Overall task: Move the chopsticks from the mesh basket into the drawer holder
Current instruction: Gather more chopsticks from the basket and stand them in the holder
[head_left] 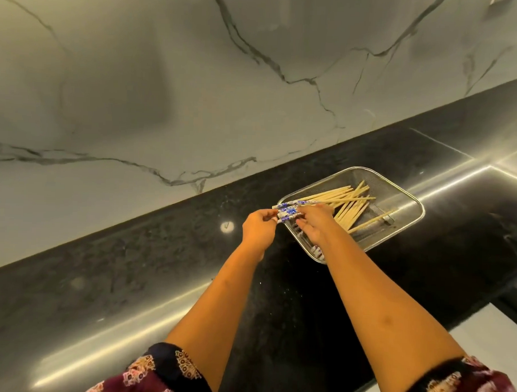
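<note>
Your left hand (259, 228) pinches the blue-patterned ends of the chopsticks (349, 203). Just right of it, your right hand (316, 224) curls round the same bundle. Beyond it, the tips fan out inside the mesh basket (409, 198) on the black desk (161, 251).

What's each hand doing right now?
Left hand: pinches the patterned ends of the chopsticks.
Right hand: on the chopsticks over the mesh basket; grip cannot be told.
</note>
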